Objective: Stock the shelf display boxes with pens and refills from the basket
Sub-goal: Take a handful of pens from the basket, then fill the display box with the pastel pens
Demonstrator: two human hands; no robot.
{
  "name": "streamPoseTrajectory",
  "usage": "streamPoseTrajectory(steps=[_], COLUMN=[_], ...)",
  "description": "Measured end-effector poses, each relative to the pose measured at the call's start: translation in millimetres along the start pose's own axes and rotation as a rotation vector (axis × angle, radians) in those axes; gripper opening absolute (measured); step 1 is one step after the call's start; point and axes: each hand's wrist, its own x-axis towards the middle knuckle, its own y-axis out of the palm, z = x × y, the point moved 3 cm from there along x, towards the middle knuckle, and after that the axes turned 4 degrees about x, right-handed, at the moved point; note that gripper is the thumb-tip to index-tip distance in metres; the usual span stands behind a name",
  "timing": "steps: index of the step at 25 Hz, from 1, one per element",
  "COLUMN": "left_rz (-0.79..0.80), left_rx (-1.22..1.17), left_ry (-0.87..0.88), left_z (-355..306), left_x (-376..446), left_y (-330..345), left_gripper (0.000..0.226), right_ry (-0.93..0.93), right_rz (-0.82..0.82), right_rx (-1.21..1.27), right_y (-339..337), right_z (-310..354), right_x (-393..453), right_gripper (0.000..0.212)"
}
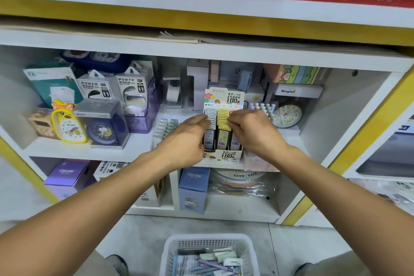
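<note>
Shelf (pixel 139 149) carries your display box (pixel 226 156) at its front edge; basket (pixel 172 251) sits on the floor below. Your left hand (pixel 186 139) and right hand (pixel 253 132) pinch the refill packs (pixel 223 116) in its rows.

A white display box (pixel 224 154) with multicoloured print is holding grey (pixel 210 116) and yellow refill packs (pixel 223 119). A white latticed basket (pixel 208 244) is showing pastel purple, green and blue pens. The yellow duck clock (pixel 67 123) is sitting near the white shelf's (pixel 78 152) left edge.
</note>
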Motion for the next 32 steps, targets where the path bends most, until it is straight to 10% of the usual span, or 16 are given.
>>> streamPoseTrajectory(steps=[5,15,24,32], left_rz=[-0.188,0.876,0.841,0.679], left_rx=[-0.020,0.111,0.113,0.153], left_ry=[-0.024,-0.036,-0.027,0.182], left_z=[-12,-2,33,2], left_x=[-30,-77,-123,-112], left_y=[-4,169,342,418], left_gripper=[0.033,0.016,0.040,0.068], right_ry=[-0.002,0.367,1.206,1.483], right_rz=[-0.002,1.048,0.757,0.461], right_rx=[-0.020,0.121,0.315,0.349], right_y=[-4,178,312,363], right_z=[18,27,-11,10], right_x=[-20,-153,-288,-314], right_gripper=[0.021,0.013,0.013,0.018])
